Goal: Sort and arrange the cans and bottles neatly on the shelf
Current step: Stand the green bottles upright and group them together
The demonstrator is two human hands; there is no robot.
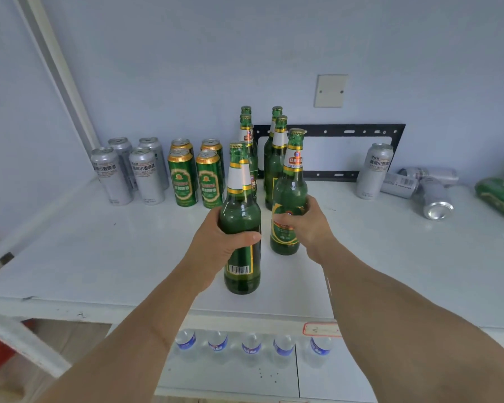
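Shelf [99,251], white, upper level; stock recorded as follows.

Item 1: near green bottle [240,228], upright, close to the front edge. The left hand [216,242] had its grip wrapped around the body, thumb across the glass.

Item 2: second green bottle [288,205], upright, just behind and right of item 1. The right hand [306,225] had its grip closed around the label.

Item 3: four standing green bottles [274,170], two columns, directly behind the held pair.

Item 4: four green cans [197,175], upright, in a block left of the bottles.

Item 5: four silver cans [128,173], upright, in a block at far left.

Item 6: single silver can [374,173], upright, well right.

Item 7: fallen silver cans [425,190] and a fallen green can [498,199], lying on their sides at far right; unsorted.

Risk, judged: the two held bottles stood near each other and near item 3. Pushed back together, glass could knock glass and topple the rear columns. Item 1, close to the shelf edge, could slip off if released carelessly. The lying cans could roll if nudged.
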